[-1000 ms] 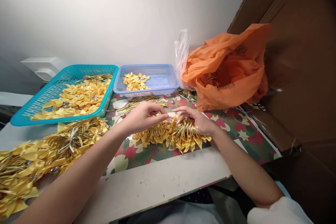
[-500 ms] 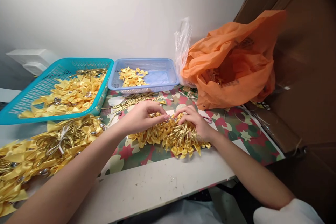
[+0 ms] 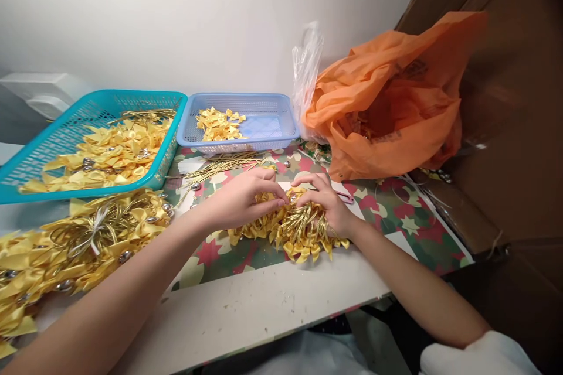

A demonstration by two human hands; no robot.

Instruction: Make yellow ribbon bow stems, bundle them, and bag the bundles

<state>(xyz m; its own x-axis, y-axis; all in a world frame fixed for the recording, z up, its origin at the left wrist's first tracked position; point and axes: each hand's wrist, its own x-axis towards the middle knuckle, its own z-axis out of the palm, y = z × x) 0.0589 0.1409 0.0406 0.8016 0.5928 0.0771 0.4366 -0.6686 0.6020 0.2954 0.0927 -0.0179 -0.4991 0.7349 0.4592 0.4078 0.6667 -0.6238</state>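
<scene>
Yellow ribbon bows with gold cords lie bunched on the patterned sheet in front of me. My left hand reaches over the left part of the bunch, thumb and index fingertip close together beside a bow; what they pinch, if anything, is too small to tell. From the right, my right hand curls its fingers round the gold-corded bunch, fingertips on its top near my left fingertips. Its thumb is hidden.
A teal basket holds more bows; a blue basket has a small heap. An orange bag stands at right beside cardboard. Loose gold cords lie behind my left hand. A tied bow bundle rests at left.
My left fingertips have shifted slightly right, closer to my right fingers over the bows. My right hand stays on the bunch. The view has shifted slightly.
</scene>
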